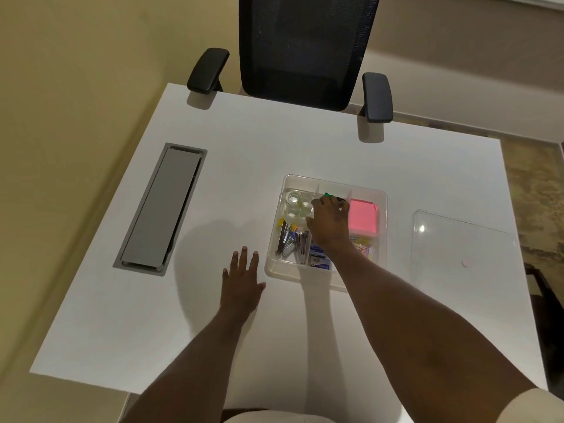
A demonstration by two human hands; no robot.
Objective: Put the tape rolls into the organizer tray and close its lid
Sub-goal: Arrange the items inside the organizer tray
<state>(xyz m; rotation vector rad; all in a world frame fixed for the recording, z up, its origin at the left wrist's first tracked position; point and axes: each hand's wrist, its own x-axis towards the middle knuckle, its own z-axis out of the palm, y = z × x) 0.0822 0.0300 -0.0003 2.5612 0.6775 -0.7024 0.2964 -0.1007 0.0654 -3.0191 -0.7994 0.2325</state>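
A clear plastic organizer tray (pixel 383 195) sits on the white table, right of centre. Several clear tape rolls (pixel 294 203) lie in its far-left compartment. My right hand (pixel 328 222) reaches into the tray, fingers curled down beside the rolls; whether it grips one I cannot tell. My left hand (pixel 242 280) lies flat on the table, fingers spread, just left of the tray's near corner. The clear lid (pixel 460 248) lies flat on the table to the right of the tray, apart from it.
The tray also holds pink sticky notes (pixel 363 216), metal staple removers (pixel 288 239), a blue box (pixel 320 259) and coloured clips. A grey cable hatch (pixel 161 206) is set into the table at left. A black office chair (pixel 305 50) stands at the far edge.
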